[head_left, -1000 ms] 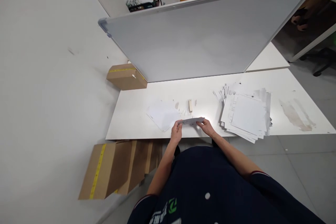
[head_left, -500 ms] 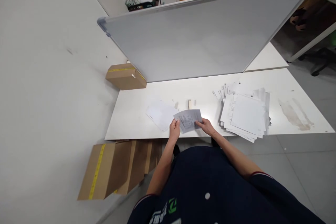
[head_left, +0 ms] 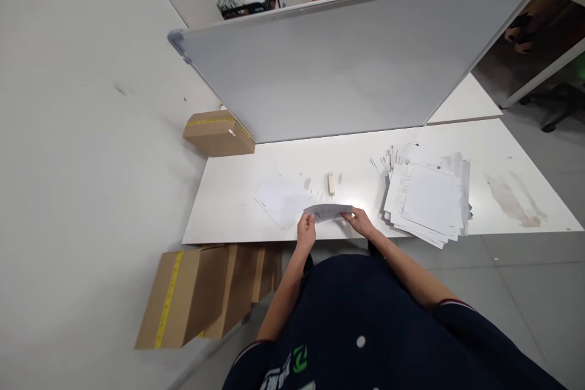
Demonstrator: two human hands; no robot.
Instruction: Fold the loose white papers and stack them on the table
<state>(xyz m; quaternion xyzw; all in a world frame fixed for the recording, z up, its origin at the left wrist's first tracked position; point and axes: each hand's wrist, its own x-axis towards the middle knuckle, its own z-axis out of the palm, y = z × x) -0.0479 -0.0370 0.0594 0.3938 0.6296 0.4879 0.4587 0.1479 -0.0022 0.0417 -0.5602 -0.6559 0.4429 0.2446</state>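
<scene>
Both my hands grip a printed sheet of paper (head_left: 327,212) over the front of the white table (head_left: 228,207). The fingers of my left hand (head_left: 306,230) pinch its left end, and those of my right hand (head_left: 360,221) pinch its right end. Its surface is tilted and foreshortened, so the print hardly shows. Left of it, a few loose white sheets (head_left: 280,198) lie flat. Just beyond the held paper is a small cream-coloured block (head_left: 331,183); I cannot make out what it is.
A messy stack of papers (head_left: 432,198) sits to the right, partly over the front edge. A large whiteboard (head_left: 329,67) rises along the table's back. One cardboard box (head_left: 219,134) stands at the back left; several more boxes (head_left: 183,298) are below the left front edge.
The held paper has tilted and its top edge has come down, so its printed face is much less visible. My left hand has shifted slightly right.
</scene>
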